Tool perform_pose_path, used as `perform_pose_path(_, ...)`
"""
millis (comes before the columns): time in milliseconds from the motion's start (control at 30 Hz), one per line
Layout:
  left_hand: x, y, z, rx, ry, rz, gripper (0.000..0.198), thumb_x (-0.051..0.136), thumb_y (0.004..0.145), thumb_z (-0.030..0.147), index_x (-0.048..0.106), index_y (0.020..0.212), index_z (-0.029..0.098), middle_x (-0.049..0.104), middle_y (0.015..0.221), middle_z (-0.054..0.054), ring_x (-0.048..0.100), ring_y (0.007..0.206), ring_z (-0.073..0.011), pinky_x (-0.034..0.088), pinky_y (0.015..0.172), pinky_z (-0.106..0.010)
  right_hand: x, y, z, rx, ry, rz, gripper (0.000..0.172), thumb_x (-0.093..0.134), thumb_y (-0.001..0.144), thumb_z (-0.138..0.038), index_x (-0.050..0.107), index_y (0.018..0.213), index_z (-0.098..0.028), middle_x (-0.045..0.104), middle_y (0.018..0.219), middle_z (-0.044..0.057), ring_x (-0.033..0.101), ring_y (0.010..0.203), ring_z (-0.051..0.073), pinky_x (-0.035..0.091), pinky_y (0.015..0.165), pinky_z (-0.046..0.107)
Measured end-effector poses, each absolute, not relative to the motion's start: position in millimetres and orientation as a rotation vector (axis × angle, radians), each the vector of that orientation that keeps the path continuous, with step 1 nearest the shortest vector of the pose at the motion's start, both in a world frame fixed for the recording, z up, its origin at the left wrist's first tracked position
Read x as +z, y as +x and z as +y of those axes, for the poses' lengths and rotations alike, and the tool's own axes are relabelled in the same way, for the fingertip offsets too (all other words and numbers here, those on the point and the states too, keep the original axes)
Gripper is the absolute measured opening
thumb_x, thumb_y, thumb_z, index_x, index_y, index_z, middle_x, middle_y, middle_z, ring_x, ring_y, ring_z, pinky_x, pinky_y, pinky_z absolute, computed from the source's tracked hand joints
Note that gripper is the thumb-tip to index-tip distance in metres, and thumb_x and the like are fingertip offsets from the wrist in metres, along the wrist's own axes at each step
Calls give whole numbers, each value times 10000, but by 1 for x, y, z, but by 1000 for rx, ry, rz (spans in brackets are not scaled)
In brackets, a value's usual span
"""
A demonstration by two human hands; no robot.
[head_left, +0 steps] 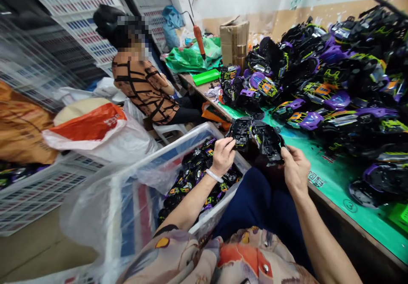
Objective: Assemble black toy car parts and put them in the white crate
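My left hand grips a black plastic toy-car part by its lower edge, fingers pinched on it. My right hand holds a second black plastic shell right beside the first; the two parts touch or nearly touch above my lap. A white bracelet sits on my left wrist. Below my left hand, a clear-bagged crate holds several more black, purple and green car parts.
A green-topped workbench on the right carries a big heap of purple, black and green toy car shells. A seated person in an orange striped top is at the back. Cardboard box, hanging screwdriver, bags and stacked crates on the left.
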State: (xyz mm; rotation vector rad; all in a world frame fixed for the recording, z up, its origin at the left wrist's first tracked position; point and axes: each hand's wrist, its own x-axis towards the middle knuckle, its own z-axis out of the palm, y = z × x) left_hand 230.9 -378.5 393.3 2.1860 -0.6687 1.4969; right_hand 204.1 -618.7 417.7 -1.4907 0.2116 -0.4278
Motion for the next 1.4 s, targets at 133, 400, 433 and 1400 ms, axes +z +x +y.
perform_pose_path(133,390,226,-371,1326,2176,-473,285,607,891,189,627,1176,191,672,1117,-92,626,1063,-203,519,943,-402,414,204,-604,-298,-1449,183,516,705,729,-571,688,1013,-141,664,772,19,515,548,121,449,443,245)
perform_pose_path(400,371,189,-295,854,2393,-143,324,609,859,424,683,1043,168,692,1103,-106,654,1046,-235,516,971,-406,375,193,-546,-61,-1687,-42,306,587,837,-438,671,976,-178,675,796,15,588,692,162,466,625,274)
perform_pose_path(433,366,185,-276,733,2494,-139,362,606,838,447,684,1044,159,694,1114,-119,651,1059,-253,513,974,-413,370,191,-539,53,-1797,-152,301,596,847,-434,674,996,-185,680,809,17,603,719,170,466,653,280)
perform_pose_path(1400,499,461,-408,646,2822,-534,643,625,843,220,450,1460,171,443,1435,-157,471,1228,-318,404,1075,-465,444,279,-615,-161,-2554,-515,316,535,914,-214,636,1209,-165,656,1149,117,598,1071,248,459,913,339)
